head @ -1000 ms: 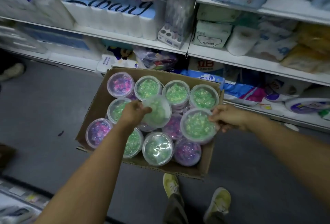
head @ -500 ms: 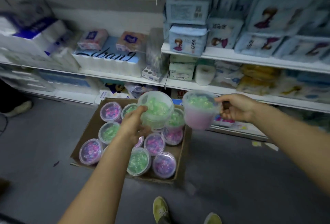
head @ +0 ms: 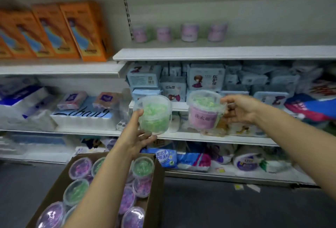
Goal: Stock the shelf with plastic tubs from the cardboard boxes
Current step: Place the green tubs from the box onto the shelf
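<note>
Ahead, I am looking at a white shop shelf [head: 218, 53] whose upper board is carrying four pink-labelled tubs [head: 189, 32] in a row near the back wall, well apart from the front edge. Orange cartons [head: 85, 29] are standing on the neighbouring board to the left, and blue packets are filling the level below. Down at the lower left, an open cardboard box [head: 154, 191] is sitting on the dark floor, holding lidded tubs [head: 80, 167] of green and purple beads packed side by side.

Both arms are reaching up in front of the middle shelves. My left hand [head: 135, 137] is cradling a clear tub of green beads [head: 154, 117], thumb running up its left side and fingers curling beneath its base. My right hand [head: 240, 108] is gripping a second tub [head: 203, 113], green on top with a pink label, at its right rim; blur is hiding exactly how those fingers are lying. The two tubs are hanging level, near each other but apart, below the upper board.
</note>
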Demonstrator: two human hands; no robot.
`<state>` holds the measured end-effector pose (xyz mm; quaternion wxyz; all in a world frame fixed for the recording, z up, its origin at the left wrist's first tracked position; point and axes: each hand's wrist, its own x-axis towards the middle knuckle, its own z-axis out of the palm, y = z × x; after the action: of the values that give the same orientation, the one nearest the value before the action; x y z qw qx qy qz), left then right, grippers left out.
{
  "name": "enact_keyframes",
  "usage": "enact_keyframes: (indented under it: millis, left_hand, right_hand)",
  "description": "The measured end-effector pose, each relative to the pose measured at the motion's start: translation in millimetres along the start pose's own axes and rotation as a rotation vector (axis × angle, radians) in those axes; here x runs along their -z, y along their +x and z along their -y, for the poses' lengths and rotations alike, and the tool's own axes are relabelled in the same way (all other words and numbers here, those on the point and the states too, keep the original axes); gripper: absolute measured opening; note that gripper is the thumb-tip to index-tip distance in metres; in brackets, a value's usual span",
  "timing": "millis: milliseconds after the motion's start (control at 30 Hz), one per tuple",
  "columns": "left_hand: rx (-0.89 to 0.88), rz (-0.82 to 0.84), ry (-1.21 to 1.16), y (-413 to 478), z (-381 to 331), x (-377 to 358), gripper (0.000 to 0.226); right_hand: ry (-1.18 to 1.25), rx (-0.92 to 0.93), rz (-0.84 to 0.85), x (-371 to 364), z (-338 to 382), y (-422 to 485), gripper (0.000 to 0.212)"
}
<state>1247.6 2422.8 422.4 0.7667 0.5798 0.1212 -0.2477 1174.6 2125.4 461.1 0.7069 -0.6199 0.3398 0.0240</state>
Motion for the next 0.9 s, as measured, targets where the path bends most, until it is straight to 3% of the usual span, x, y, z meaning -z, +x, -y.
enact_keyframes:
  millis: [300, 467, 667, 900]
  left_hand:
    - [-0.050, 0.003, -0.028, 8, -59, 3, 0.073]
    - [-0.100, 0.005, -0.010, 25, -100, 34, 0.062]
    - [-0.101, 0.020, 0.016, 57, -160, 75, 0.072]
    - [-0.134, 0.053, 0.042, 90, -204, 89, 0.052]
  right_hand:
    - [0.001, 0.081, -0.009, -25, 63, 9, 0.014]
    - [0.003, 0.142, 0.006, -74, 98, 27, 0.011]
    - [0.044, 0.237, -0.030, -141, 142, 54, 0.006]
    - [0.076, 0.275, -0.085, -208, 183, 93, 0.009]
